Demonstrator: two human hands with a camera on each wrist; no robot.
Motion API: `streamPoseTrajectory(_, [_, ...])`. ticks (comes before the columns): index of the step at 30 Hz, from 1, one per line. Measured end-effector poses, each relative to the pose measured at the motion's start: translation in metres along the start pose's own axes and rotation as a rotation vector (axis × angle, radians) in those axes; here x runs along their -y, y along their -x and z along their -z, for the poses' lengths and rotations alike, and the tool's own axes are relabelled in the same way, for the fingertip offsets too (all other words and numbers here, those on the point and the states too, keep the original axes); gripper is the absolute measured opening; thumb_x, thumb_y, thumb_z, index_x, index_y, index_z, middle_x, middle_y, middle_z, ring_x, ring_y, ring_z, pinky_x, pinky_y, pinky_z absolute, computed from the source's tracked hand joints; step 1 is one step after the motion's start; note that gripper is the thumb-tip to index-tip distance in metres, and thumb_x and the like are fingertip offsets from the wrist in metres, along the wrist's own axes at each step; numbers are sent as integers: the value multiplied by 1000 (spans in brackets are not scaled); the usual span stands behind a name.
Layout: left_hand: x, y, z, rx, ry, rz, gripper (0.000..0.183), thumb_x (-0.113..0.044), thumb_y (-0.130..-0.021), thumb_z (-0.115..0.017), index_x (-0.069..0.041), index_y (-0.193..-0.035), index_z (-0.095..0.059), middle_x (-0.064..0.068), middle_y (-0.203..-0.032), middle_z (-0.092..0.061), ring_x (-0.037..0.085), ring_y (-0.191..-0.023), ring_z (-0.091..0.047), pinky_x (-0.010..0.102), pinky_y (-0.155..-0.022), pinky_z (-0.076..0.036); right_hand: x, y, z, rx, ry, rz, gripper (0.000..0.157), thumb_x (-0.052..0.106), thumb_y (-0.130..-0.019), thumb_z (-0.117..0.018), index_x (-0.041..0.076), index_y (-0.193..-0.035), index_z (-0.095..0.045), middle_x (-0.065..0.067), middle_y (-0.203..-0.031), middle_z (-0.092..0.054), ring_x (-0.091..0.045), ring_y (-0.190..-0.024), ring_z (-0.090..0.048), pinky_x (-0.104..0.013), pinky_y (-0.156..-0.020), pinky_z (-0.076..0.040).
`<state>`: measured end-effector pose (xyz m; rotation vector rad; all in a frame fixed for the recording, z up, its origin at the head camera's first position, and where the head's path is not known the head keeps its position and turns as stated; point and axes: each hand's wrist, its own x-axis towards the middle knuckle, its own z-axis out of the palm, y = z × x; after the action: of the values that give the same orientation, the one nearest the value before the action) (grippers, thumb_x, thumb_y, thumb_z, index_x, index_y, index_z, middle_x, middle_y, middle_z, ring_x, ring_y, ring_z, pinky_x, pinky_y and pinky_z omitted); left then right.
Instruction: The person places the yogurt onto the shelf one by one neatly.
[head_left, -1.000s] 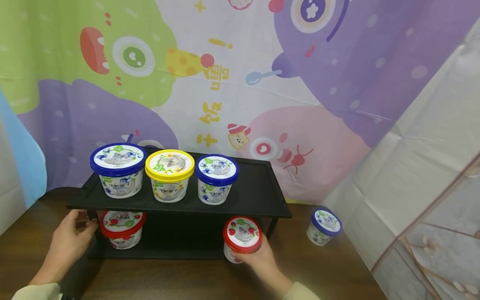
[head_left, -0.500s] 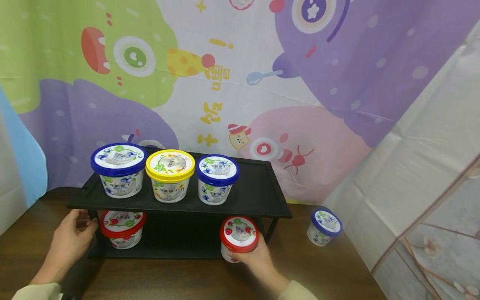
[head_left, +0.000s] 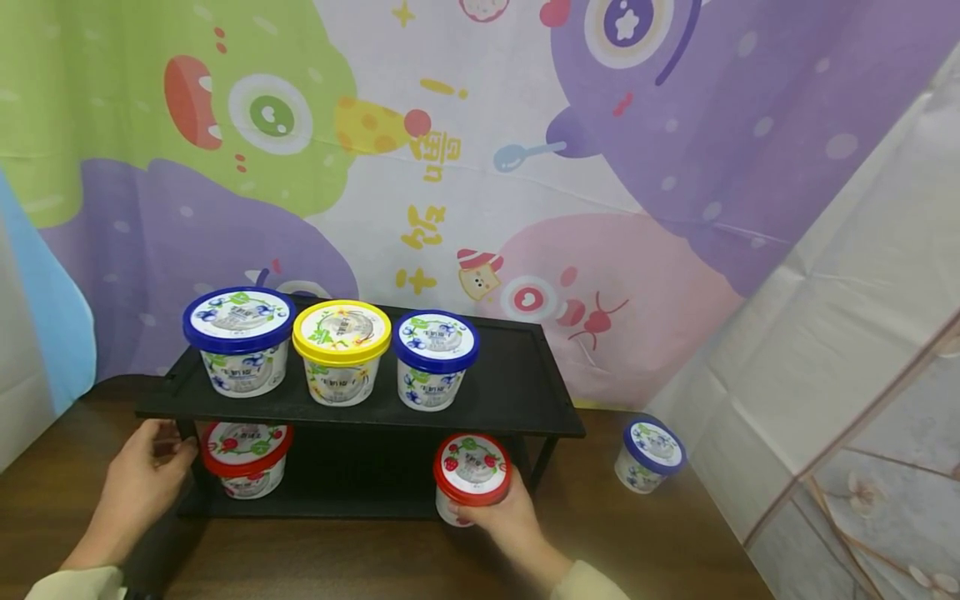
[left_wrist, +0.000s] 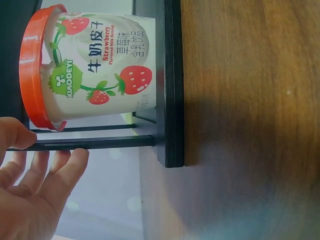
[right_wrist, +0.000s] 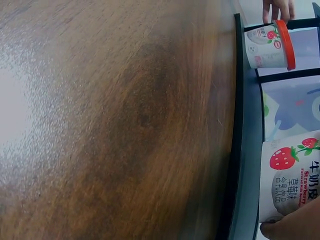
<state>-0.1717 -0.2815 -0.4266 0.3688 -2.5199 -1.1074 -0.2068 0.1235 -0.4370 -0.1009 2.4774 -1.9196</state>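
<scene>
My right hand (head_left: 512, 518) grips a red-lidded strawberry milk tub (head_left: 472, 468) at the right part of the black rack's lower shelf (head_left: 352, 500). In the right wrist view this tub (right_wrist: 287, 175) stands with its base right at the shelf surface, the thumb against its side. My left hand (head_left: 142, 483) holds the rack's front left post (left_wrist: 100, 143), thumb on one side and fingers on the other. Beside that post, another strawberry tub (left_wrist: 102, 65) sits upright on the lower shelf.
Two blue-lidded tubs, one at the left (head_left: 242, 333) and one at the right (head_left: 435, 358), flank a yellow-lidded tub (head_left: 341, 350) on the upper shelf (head_left: 517, 375). Another blue-lidded tub (head_left: 649, 454) stands on the wooden table (head_left: 600, 542), near the side curtain (head_left: 772, 400).
My right hand has shifted slightly left along the lower shelf with the strawberry tub in its grip. The left hand keeps its place at the post.
</scene>
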Motion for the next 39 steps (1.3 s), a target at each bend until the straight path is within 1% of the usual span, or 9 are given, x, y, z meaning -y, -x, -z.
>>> streamPoseTrajectory(10, [1,-1,-1,-10,-1,-8,40,-11,-92,-49,9,-125,-39,36,-113,-47,52,-100,-50,64,-77,-45,0,-1,-2,15,-19,5,81,14,-64,-85,0,-130,-39,-14,-121,-57,-24,-111,-55,-30,-93,-46])
streamPoseTrajectory(17, [2,-1,-2,-9,-7,-1,40,-10,-92,-48,9,-125,-39,36,-113,-47,51,-99,-50,63,-76,-46,3,1,-5,16,5,-5,80,14,-64,-85,0,-129,-39,-14,-121,-57,-25,-111,-55,-38,-96,-47])
streamPoseTrajectory(22, [1,-1,-1,-14,-9,-7,39,-10,-92,-49,9,-124,-39,36,-113,-48,50,-99,-51,63,-76,-46,5,1,-7,16,0,-14,81,14,-63,-86,1,-129,-40,-13,-121,-58,-24,-111,-55,-38,-96,-47])
streamPoseTrajectory(28, [0,-1,-1,-13,-8,-16,39,-9,-92,-50,10,-124,-40,36,-113,-48,51,-100,-51,63,-76,-46,4,1,-10,10,35,3,81,14,-62,-86,0,-128,-41,-13,-119,-58,-24,-109,-56,-39,-95,-47])
streamPoseTrajectory(39, [0,0,-1,-12,-6,-14,39,-9,-91,-49,10,-123,-40,36,-113,-48,51,-100,-51,62,-74,-47,3,-1,-13,21,22,6,81,16,-62,-87,1,-128,-41,-12,-119,-58,-23,-108,-56,-35,-93,-47])
